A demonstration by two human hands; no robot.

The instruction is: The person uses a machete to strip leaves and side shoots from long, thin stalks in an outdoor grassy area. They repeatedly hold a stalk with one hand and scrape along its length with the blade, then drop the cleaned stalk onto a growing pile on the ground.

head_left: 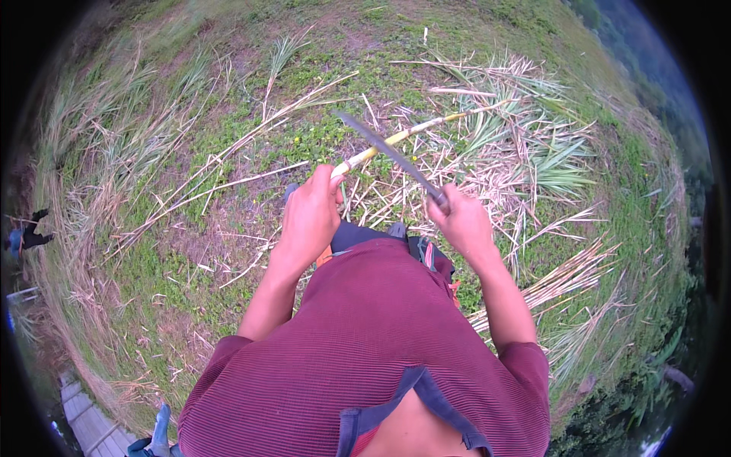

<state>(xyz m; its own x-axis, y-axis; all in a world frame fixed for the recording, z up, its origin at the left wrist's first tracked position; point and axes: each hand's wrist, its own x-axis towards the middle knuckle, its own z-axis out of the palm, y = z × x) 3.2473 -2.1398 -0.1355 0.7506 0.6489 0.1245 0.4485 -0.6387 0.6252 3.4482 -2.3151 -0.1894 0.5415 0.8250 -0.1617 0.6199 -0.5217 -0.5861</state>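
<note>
My left hand point(312, 209) is closed around the near end of a yellow-green sugarcane stalk point(426, 125). The stalk slants away to the far right, where its tip lies over a heap of dry leaves. In my right hand point(466, 227) is the dark handle of a machete point(401, 160). Its long grey blade points up and to the left and crosses over the stalk, a little beyond my left hand. Whether the blade touches the cane I cannot tell.
Cut leaves and strips point(525, 152) are heaped at the far right. A bundle of thin pale stalks point(571, 274) lies right of my right forearm. Long stalks point(251, 137) and dry grass cover the left side. A person point(32, 234) is at the left edge, another's leg point(160, 434) at lower left.
</note>
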